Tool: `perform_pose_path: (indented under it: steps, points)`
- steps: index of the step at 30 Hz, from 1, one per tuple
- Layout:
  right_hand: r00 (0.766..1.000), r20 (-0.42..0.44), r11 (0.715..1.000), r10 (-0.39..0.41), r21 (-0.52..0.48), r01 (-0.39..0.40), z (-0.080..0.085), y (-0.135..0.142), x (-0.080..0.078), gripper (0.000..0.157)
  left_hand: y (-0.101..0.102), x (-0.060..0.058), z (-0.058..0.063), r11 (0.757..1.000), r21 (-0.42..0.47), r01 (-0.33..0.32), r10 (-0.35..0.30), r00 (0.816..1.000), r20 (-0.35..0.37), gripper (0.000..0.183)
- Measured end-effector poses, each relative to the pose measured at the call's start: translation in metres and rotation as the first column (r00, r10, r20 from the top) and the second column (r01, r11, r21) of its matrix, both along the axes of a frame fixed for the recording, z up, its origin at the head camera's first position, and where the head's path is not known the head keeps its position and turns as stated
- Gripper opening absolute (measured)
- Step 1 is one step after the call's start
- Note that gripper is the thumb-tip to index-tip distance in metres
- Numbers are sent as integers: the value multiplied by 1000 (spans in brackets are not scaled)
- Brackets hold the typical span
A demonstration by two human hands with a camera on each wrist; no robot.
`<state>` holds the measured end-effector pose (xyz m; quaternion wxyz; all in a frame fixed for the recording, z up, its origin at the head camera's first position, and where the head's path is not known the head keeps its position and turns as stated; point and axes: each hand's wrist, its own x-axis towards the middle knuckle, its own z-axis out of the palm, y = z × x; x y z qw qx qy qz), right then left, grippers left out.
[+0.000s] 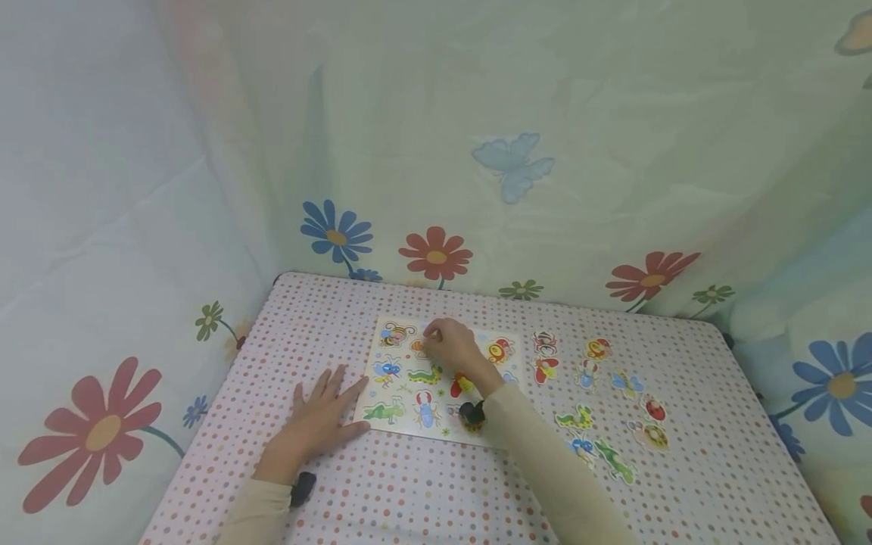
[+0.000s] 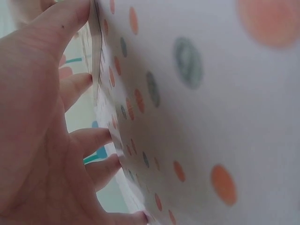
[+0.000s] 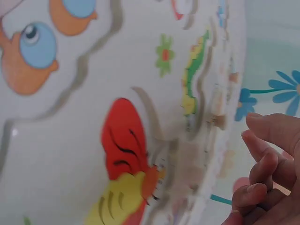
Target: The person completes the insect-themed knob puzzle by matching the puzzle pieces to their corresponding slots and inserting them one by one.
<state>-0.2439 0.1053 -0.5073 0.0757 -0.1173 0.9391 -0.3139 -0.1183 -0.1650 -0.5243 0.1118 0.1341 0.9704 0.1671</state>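
Note:
A wooden puzzle board [image 1: 402, 384] printed with cartoon insects lies on the table. My left hand [image 1: 315, 420] rests spread out beside its left edge, the thumb and index finger touching that edge; the left wrist view shows the other fingertips on the tablecloth. My right hand [image 1: 455, 350] hovers over the upper middle of the board, close to an orange picture [image 1: 417, 348]. In the right wrist view its fingers [image 3: 262, 166] are loosely bent, and nothing shows between thumb and index finger. A red-and-yellow bug recess [image 3: 124, 140] appears there. My right forearm covers the board's lower right part.
Several loose insect pieces lie right of the board, among them a green grasshopper [image 1: 615, 460], a caterpillar [image 1: 575, 417], a ladybird [image 1: 654, 409] and a red-winged bug [image 1: 546, 369]. The dotted tablecloth [image 1: 477, 492] covers the table. Flower-printed curtains [image 1: 422, 113] hang behind and beside it.

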Motion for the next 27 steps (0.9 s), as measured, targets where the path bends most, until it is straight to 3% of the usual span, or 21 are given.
perform_pose_path:
  steps: [6, 12, 21, 27]
  points:
    - [996, -91, 999, 14, -34, -17, 18, 7, 10, 17, -2, 0, -2, 1000, -5, -2, 2, 1000, 0, 78]
    - [986, -167, 999, 8, -45, -16, 26, 19, 18, 15, -3, 0, -4, 1000, -6, 3, -3, 1000, 2, 78]
    - [987, -157, 996, -18, -92, 4, 43, 39, 33, 17, -4, -1, -7, 1000, -9, 3, -3, 1000, 3, 79]
    - [983, -176, 994, -47, -109, 28, 44, 53, 39, 18, -3, -1, -7, 1000, -13, 3, -3, 1000, 1, 78]
